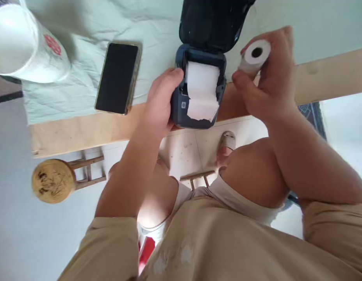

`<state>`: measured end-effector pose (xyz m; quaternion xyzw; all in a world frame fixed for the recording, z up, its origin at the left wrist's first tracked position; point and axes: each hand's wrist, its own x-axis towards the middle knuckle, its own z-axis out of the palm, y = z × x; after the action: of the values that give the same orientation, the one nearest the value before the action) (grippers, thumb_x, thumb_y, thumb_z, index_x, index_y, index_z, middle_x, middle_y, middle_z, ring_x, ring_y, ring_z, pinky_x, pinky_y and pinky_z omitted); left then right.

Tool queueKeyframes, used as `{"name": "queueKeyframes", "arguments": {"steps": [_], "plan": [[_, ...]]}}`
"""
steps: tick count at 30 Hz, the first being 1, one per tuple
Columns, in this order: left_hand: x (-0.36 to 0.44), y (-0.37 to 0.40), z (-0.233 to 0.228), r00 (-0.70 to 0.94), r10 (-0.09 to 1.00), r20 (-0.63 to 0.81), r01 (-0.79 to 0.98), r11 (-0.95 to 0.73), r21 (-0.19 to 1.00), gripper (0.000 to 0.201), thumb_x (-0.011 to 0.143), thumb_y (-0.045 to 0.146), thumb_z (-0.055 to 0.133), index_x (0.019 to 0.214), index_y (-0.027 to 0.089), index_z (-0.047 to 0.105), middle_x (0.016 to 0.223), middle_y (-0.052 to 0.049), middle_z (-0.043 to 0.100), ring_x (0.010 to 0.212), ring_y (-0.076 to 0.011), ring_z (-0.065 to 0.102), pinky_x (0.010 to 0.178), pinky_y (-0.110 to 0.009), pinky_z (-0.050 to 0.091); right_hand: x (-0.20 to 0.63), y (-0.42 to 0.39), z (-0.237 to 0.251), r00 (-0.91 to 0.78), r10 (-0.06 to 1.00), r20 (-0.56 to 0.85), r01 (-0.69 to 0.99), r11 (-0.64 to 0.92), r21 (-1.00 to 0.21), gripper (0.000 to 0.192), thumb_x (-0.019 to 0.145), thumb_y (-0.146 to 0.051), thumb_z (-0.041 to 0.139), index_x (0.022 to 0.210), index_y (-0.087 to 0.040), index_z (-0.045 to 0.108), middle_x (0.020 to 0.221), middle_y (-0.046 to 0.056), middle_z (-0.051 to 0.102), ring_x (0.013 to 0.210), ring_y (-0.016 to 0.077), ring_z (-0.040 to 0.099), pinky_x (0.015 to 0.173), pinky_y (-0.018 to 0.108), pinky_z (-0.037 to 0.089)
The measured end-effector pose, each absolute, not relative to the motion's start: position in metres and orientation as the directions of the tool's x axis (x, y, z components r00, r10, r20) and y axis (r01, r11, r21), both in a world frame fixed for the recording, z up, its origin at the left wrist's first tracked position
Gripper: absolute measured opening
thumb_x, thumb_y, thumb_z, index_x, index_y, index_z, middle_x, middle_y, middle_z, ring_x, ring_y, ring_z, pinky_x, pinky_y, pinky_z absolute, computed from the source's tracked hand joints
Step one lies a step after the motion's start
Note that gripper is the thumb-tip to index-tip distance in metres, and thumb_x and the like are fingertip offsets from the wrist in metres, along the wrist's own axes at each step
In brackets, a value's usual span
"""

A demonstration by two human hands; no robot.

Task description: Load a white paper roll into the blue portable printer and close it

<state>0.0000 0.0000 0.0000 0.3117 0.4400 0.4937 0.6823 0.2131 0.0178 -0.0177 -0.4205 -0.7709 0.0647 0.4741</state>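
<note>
A small dark blue printer sits at the near edge of the table with its black lid swung up and back. White paper lies across its open bay, its torn end hanging over the front. My left hand grips the printer's left side. My right hand holds a small white paper roll just right of the printer, its dark core hole facing me.
A black phone lies face up left of the printer on the pale green cloth. A white cup stands at the far left. Below the wooden table edge are a round wooden stool and my knees.
</note>
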Motion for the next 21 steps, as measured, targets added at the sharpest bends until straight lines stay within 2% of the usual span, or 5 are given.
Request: {"name": "queueKeyframes", "arguments": {"steps": [5,10,13,17,21], "plan": [[0.003,-0.002,0.007,0.085,0.943,-0.322,-0.386,0.329,0.862,0.023,0.083,0.041,0.061,0.086,0.018,0.059,0.070,-0.001,0.056,0.097,-0.0245,0.070,0.087,-0.038,0.059,0.218,0.026,-0.022,-0.164,0.867,0.471,0.701,0.438,-0.562,0.041,0.067,-0.016,0.068,0.107,-0.023,0.060,0.106,0.005,0.066,0.095,0.0196,0.060,0.080,0.034,0.048],[0.012,-0.007,0.019,0.031,0.939,-0.342,-0.390,0.327,0.861,0.019,0.087,0.034,0.052,0.087,0.015,0.057,0.064,0.000,0.053,0.096,-0.0241,0.070,0.091,-0.045,0.059,0.213,0.021,-0.016,-0.138,0.915,0.379,0.720,0.355,-0.596,0.051,0.068,-0.014,0.063,0.114,-0.031,0.050,0.111,0.002,0.067,0.092,0.0209,0.064,0.077,0.036,0.050],[0.011,-0.008,0.020,0.059,0.932,-0.358,-0.385,0.352,0.853,0.020,0.086,0.036,0.054,0.087,0.017,0.059,0.067,-0.002,0.055,0.100,-0.0247,0.069,0.092,-0.045,0.058,0.203,0.009,-0.003,-0.100,0.845,0.525,0.665,0.450,-0.597,0.048,0.071,-0.012,0.057,0.115,-0.028,0.050,0.121,0.005,0.064,0.109,0.0238,0.062,0.081,0.038,0.049],[0.005,-0.005,0.010,0.092,0.940,-0.328,-0.396,0.337,0.854,0.021,0.085,0.038,0.056,0.088,0.018,0.060,0.067,-0.001,0.054,0.104,-0.0243,0.068,0.094,-0.040,0.056,0.191,0.001,0.007,-0.044,0.625,0.780,0.591,0.645,-0.484,0.021,0.077,-0.017,0.051,0.096,-0.023,0.057,0.093,0.006,0.063,0.087,0.0200,0.062,0.069,0.035,0.047],[0.001,-0.001,0.000,0.142,0.964,-0.225,-0.404,0.264,0.876,0.023,0.089,0.039,0.051,0.085,0.018,0.057,0.066,0.000,0.055,0.106,-0.0246,0.068,0.091,-0.038,0.056,0.181,0.001,0.007,-0.143,0.566,0.812,0.584,0.710,-0.392,0.017,0.082,-0.018,0.049,0.095,-0.024,0.059,0.089,0.002,0.065,0.085,0.0169,0.062,0.066,0.031,0.046]]}}
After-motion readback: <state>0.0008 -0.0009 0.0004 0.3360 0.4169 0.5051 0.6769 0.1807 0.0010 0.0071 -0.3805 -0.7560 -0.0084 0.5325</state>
